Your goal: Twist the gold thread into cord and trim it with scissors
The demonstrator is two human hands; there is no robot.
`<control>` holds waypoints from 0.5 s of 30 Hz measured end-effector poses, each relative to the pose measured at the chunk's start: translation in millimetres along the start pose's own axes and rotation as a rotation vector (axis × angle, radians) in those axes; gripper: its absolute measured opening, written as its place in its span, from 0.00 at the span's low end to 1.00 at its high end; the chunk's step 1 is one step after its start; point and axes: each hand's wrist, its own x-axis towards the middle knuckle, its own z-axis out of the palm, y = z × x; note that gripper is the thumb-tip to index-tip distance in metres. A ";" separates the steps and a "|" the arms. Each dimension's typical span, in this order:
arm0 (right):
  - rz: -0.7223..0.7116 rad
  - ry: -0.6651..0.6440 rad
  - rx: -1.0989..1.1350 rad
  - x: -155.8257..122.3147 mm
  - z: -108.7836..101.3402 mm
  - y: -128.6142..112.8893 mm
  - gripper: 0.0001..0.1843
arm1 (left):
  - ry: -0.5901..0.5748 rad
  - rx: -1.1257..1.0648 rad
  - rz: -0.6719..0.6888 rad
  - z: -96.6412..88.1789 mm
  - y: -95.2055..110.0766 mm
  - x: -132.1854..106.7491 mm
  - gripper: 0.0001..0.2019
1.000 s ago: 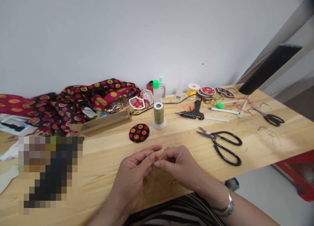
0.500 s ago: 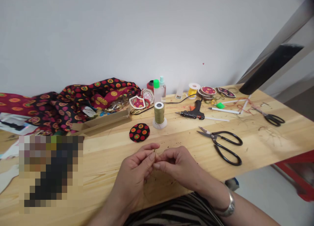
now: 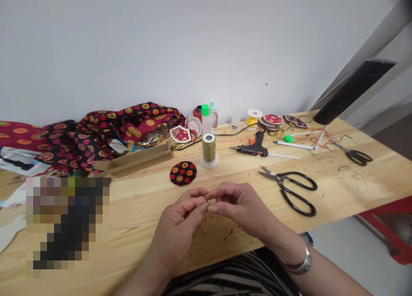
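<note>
My left hand (image 3: 180, 227) and my right hand (image 3: 240, 208) meet fingertip to fingertip above the front of the wooden table (image 3: 337, 193). Both are pinched closed on something very thin, too small to name; a fine thread seems to trail below the left hand. A round black patch of dotted fabric (image 3: 183, 173) lies just beyond the hands. Behind it stands an olive thread spool (image 3: 209, 150). Large black scissors (image 3: 291, 188) lie to the right of my right hand.
Patterned red and black cloth (image 3: 96, 133) and a cardboard box (image 3: 135, 158) fill the back left. A black glue gun (image 3: 252, 148), bottles (image 3: 207, 116), a yellow spool (image 3: 253, 116), fabric discs (image 3: 273, 119) and small scissors (image 3: 354, 153) lie further back. A blurred patch covers the left front.
Both hands have lifted slightly and shifted a little toward the right. The right hand's fingers have risen above the left thumb. The things on the table have not moved.
</note>
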 end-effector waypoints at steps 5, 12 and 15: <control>-0.007 -0.012 0.053 0.5 -0.5 3.3 0.05 | -0.010 0.054 -0.009 1.2 3.1 -0.3 0.08; 0.003 -0.024 0.129 2.4 -1.1 2.6 0.02 | -0.013 0.123 0.034 0.8 5.0 1.1 0.06; 0.014 -0.001 0.107 3.0 -2.0 1.4 0.02 | -0.012 0.112 0.053 1.3 8.2 1.3 0.06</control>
